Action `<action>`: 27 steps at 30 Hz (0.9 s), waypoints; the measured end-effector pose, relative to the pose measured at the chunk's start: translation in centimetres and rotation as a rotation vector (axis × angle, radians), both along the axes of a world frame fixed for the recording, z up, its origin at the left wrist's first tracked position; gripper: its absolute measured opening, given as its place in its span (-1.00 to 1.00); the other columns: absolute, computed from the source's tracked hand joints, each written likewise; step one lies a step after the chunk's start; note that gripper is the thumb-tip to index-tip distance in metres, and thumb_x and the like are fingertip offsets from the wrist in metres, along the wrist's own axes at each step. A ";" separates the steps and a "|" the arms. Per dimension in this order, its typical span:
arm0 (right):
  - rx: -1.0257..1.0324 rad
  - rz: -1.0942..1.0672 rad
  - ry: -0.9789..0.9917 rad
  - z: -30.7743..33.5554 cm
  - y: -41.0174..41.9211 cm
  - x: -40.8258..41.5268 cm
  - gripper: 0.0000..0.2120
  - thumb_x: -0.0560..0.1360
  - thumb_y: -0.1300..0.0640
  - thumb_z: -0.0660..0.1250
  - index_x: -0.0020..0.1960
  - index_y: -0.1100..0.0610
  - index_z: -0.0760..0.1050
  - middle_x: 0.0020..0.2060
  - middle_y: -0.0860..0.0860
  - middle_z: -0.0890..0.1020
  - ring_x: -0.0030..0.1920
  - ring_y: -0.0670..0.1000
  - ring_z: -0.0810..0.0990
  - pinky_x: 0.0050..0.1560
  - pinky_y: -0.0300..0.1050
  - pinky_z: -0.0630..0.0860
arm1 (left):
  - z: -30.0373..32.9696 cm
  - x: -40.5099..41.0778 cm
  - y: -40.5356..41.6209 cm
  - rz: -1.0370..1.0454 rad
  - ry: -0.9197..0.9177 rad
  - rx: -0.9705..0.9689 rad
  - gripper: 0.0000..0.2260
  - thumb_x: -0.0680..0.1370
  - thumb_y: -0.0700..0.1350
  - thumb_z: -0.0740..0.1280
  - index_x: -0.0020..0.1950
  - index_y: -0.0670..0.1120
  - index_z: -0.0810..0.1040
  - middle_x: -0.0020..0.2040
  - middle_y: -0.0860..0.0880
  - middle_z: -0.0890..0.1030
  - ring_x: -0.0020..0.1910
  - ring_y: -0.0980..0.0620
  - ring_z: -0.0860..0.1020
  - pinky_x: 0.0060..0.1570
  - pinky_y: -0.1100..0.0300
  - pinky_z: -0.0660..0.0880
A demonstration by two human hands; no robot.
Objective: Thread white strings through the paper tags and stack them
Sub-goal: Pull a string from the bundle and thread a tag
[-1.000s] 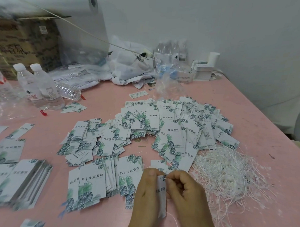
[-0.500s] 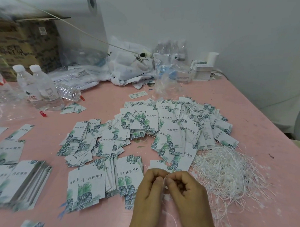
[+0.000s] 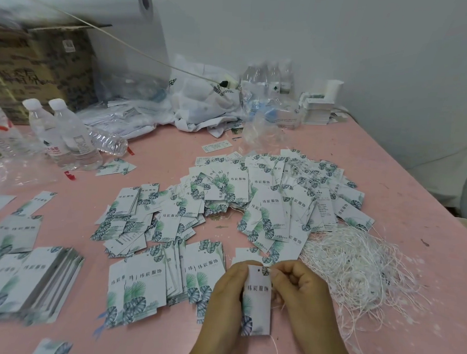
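Pink table: it holds all the things, and its top is pink.
Far left: two water bottles stand up, with one more bottle lying flat just beside them.
Left edge: a neat stack of tags lies here, leaning over a bit.
Middle: a big spread pile of tags with green leaf prints covers the table, tags lying on top of each other.
Near middle: a small row of tags lies flat, just left of the hands.
Left hand: its grip is clamped on the left edge of one tag, with fingers curled round behind it.
Held tag: it stands upright between the two hands, print facing up at the camera. A small hole shows near its top. The left grip is at its left side and the right grip is at its top right corner.
Right hand: its fingers are curled and pinch at the top right corner of the held tag. I cannot tell if a string is in the pinch.
Thin string: a white bit hangs down below the tag.
Right side: a messy heap of white strings lies on the table, just beside the right hand.
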State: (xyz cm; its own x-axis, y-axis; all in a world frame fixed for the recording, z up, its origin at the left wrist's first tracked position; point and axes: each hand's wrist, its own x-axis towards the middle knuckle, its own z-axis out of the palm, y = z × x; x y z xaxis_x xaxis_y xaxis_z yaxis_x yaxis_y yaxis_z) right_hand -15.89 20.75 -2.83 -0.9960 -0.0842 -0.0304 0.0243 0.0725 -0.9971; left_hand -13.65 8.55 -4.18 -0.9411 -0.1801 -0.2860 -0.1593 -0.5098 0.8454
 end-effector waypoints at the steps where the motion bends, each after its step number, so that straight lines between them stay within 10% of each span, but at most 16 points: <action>1: -0.037 0.007 -0.023 0.1 0.1 -0.1 -0.78 0.52 0.27 0.36 -0.21 0.00 0.63 -0.43 0.03 0.62 -0.45 -0.10 0.54 -0.41 -0.29 0.49 | 0.0 0.0 0.0 0.010 -0.019 0.056 -0.72 0.49 0.02 0.33 -0.01 -0.16 0.70 -0.07 -0.34 0.66 -0.17 -0.19 0.62 -0.10 -0.04 0.55; 7: -0.268 0.010 -0.151 0.3 0.5 -0.6 -0.77 0.55 0.25 0.29 -0.25 0.10 0.58 -0.40 0.12 0.54 -0.45 -0.02 0.42 -0.37 -0.12 0.40 | 0.2 -0.3 -0.3 -0.027 -0.056 0.354 -0.50 0.46 0.14 0.29 -0.05 -0.31 0.70 -0.14 -0.30 0.67 -0.30 -0.16 0.63 -0.17 0.00 0.57; 13: 0.145 0.001 0.060 0.3 0.0 0.3 -0.82 0.47 0.19 0.41 -0.17 -0.10 0.61 -0.41 -0.05 0.64 -0.41 -0.11 0.58 -0.37 -0.32 0.50 | 0.5 0.2 -0.1 -0.011 -0.052 0.286 -0.60 0.33 -0.31 0.51 0.17 -0.27 0.62 -0.20 -0.26 0.59 -0.28 -0.13 0.57 -0.24 0.08 0.55; 21: 0.342 0.038 0.192 0.4 -0.4 1.2 -0.79 0.40 0.22 0.47 -0.15 -0.10 0.63 -0.38 0.03 0.62 -0.32 0.13 0.59 -0.29 -0.05 0.57 | 0.4 0.4 -0.1 0.027 -0.052 0.318 -0.76 0.46 -0.45 0.38 0.09 -0.25 0.59 -0.15 -0.31 0.55 -0.08 -0.27 0.52 0.08 -0.20 0.42; 27: 0.491 -0.094 0.447 2.5 -1.1 0.8 -0.75 0.44 0.20 0.45 -0.08 -0.16 0.55 -0.05 -0.23 0.58 0.03 -0.21 0.56 -0.02 -0.44 0.42 | -0.3 0.3 -0.1 -0.008 0.030 0.282 -0.77 0.46 -0.43 0.40 0.08 -0.25 0.59 -0.16 -0.27 0.58 -0.17 -0.14 0.56 -0.07 -0.01 0.51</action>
State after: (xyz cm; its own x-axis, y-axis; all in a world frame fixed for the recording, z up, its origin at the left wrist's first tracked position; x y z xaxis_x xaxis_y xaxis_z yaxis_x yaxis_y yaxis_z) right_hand -15.10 19.61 -0.35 -0.9240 -0.0785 0.3742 -0.3553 0.5377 -0.7646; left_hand -13.31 8.45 -4.49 -0.9511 -0.0894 -0.2957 -0.1416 -0.7246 0.6745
